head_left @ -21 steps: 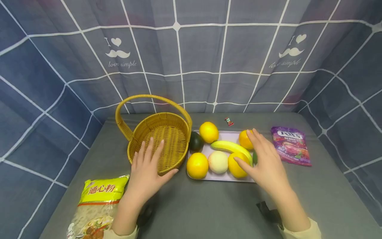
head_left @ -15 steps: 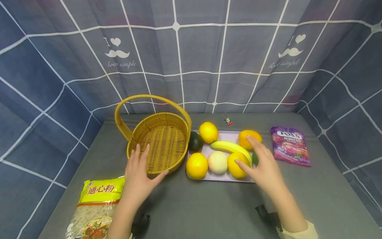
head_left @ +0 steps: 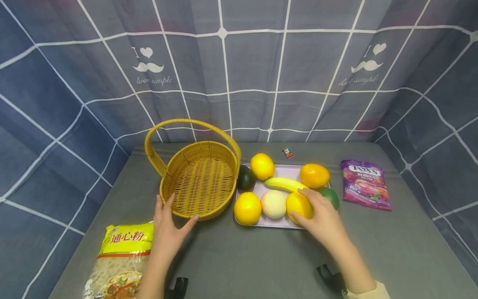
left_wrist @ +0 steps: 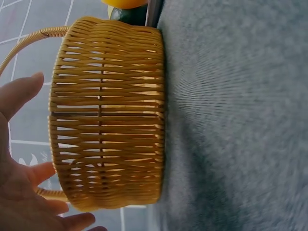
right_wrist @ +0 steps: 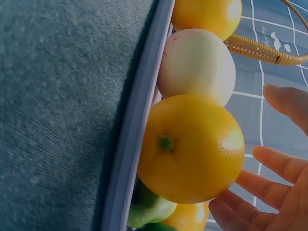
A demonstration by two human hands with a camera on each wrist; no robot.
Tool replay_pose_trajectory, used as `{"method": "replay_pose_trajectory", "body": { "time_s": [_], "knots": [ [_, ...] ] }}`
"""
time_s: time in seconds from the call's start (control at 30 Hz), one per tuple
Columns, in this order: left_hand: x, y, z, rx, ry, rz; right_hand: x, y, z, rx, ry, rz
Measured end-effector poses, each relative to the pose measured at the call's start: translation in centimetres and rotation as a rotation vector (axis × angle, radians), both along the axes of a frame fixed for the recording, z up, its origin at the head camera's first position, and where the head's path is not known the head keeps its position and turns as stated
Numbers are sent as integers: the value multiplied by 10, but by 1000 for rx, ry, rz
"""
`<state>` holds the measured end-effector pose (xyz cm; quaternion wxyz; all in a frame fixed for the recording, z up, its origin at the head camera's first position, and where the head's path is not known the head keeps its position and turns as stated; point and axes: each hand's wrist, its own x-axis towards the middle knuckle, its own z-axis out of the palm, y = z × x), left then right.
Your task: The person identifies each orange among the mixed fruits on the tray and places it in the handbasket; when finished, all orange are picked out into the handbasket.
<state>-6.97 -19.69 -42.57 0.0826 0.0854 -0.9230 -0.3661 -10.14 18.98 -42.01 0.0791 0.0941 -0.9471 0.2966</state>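
Observation:
My right hand [head_left: 325, 218] reaches over the front right of a lilac tray [head_left: 289, 171]. Its thumb and fingers are spread about an orange [head_left: 297, 206]. In the right wrist view the lower fingertips lie right at the side of that orange [right_wrist: 192, 149], while the thumb stands apart from it. A pale peach [head_left: 274, 204] sits beside the orange, and a banana [head_left: 283, 183] lies behind. My left hand [head_left: 168, 230] is at the near left of a wicker basket [head_left: 205, 187], thumb and fingers spread. One fingertip overlaps the rim of the basket [left_wrist: 108, 115] in the left wrist view.
The tray also bears more oranges [head_left: 248, 208], a yellow-orange oblong fruit [head_left: 315, 175], a dark avocado [head_left: 246, 178] and a green fruit [head_left: 330, 198]. A purple candy bag [head_left: 366, 185] lies right, a pasta bag [head_left: 125, 257] front left, a small wrapped candy [head_left: 288, 153] behind.
My right hand has come down and left onto the orange, uncovering the oblong fruit and the green one. The left hand has drawn back from over the basket to its near left rim.

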Motion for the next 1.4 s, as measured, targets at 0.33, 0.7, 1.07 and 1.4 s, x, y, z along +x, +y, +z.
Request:
{"method": "replay_pose_trajectory", "body": {
  "time_s": [0.33, 0.7, 1.07, 1.4],
  "knots": [
    [-2, -3, -10, 83, -45, 16, -3, 1, -13, 44, 6, -7],
    [-4, -7, -15, 210, -131, -4, -7, 2, -23, 28, -19, -26],
    [-4, -9, -19, 294, -110, 9, -7, 1, -27, 14, -45, -33],
    [-4, -9, -21, 287, -94, 14, -3, 0, -22, -5, -25, -51]
  ]
}}
